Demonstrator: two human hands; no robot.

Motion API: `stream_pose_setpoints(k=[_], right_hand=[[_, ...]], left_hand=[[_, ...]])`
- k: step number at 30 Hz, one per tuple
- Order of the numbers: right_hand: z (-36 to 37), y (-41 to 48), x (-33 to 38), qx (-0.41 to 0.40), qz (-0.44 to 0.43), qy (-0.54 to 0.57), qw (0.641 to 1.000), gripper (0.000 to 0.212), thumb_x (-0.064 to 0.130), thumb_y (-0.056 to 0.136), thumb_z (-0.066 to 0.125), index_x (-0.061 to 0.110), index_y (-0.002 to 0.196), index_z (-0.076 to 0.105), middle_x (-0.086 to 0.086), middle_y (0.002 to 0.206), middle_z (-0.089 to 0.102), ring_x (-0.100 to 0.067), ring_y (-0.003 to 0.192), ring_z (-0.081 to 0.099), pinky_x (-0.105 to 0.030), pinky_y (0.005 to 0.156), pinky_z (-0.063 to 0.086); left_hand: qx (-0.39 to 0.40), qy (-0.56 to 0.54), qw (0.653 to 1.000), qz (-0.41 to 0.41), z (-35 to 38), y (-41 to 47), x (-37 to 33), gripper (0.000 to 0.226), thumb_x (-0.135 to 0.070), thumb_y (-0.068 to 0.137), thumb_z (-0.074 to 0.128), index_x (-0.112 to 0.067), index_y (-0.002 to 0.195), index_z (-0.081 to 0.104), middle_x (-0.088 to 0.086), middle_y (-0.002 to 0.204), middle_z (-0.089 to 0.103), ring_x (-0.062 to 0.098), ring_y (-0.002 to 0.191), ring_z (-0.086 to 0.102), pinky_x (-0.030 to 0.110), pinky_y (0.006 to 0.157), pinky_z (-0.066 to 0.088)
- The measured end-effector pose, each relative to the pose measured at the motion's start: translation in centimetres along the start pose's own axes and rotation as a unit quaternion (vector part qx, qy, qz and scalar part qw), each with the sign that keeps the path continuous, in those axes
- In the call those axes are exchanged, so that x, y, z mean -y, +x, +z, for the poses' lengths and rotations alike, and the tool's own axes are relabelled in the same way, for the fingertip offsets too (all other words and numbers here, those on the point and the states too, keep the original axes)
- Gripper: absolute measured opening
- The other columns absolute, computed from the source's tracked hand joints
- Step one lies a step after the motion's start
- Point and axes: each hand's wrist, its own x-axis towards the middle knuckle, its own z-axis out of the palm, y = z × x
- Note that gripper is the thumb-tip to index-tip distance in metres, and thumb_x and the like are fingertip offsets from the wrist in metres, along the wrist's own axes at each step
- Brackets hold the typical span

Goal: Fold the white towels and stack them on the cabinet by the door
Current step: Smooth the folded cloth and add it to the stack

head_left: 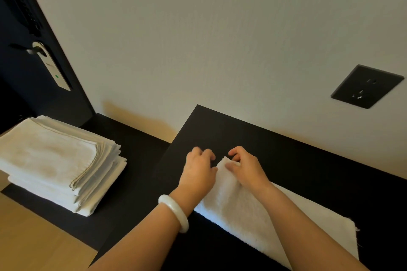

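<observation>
Towel (pixel 253 209) corner: right hand (pixel 246 168) pinches, left hand (pixel 199 169) touches.

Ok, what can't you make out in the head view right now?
All head view.
- Fluffy white towel: near end cut off by the bottom edge, middle hidden by the right forearm.
- Left hand: fingertips blurred, grip unclear.
- Stack of folded white towels: left corner cut off, layers too thin to count.

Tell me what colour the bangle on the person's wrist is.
Milky white; the bangle shows best in the head view.
</observation>
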Motion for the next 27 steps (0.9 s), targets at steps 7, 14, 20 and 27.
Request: stream_pose_setpoints(k=[7,14,20,27], right_hand=[[-1.3,-0.6,-1.2,-0.015,0.009,-0.109,0.994,0.018,0.044,0.095,0.060,0.029,0.098,0.051,0.007,0.091,0.061,-0.015,0.095,0.060,-0.037,0.084,0.056],[-5.9,-2.0,-4.5,0.042,0.097,-0.217,0.970,0.039,0.055,0.098,0.043,0.025,0.084,0.062,0.005,0.084,0.061,-0.009,0.085,0.050,-0.039,0.104,0.035],[-7.2,-5.3,-7.8,-0.017,0.098,-0.277,0.956,0.057,0.060,0.100,0.033,0.023,0.076,0.069,0.010,0.085,0.054,-0.010,0.104,0.041,-0.039,0.109,0.027],[-10.5,-10.0,-14.0,-0.132,0.179,-0.283,0.933,0.052,0.063,0.097,0.038,0.028,0.083,0.073,0.007,0.108,0.058,-0.015,0.117,0.044,-0.039,0.108,0.027]], left_hand=[[0.076,0.146,0.968,0.188,4.3,-1.7,1.0,0.053,-0.035,0.108,0.015,-0.024,0.153,-0.009,-0.007,0.164,-0.007,0.006,0.149,-0.012,0.024,0.120,-0.010],[0.105,0.217,0.954,0.181,4.4,-1.5,1.1,0.062,-0.053,0.101,0.001,-0.025,0.155,-0.014,-0.008,0.162,-0.019,0.011,0.149,-0.019,0.032,0.122,-0.009],[0.098,0.224,0.951,0.190,4.3,-1.4,1.5,0.062,-0.055,0.099,-0.001,-0.027,0.151,-0.019,-0.011,0.159,-0.023,0.010,0.148,-0.020,0.030,0.118,-0.014],[0.093,0.213,0.953,0.191,4.6,-1.3,1.9,0.063,-0.055,0.097,-0.002,-0.028,0.151,-0.019,-0.012,0.158,-0.024,0.008,0.147,-0.022,0.027,0.116,-0.015]])
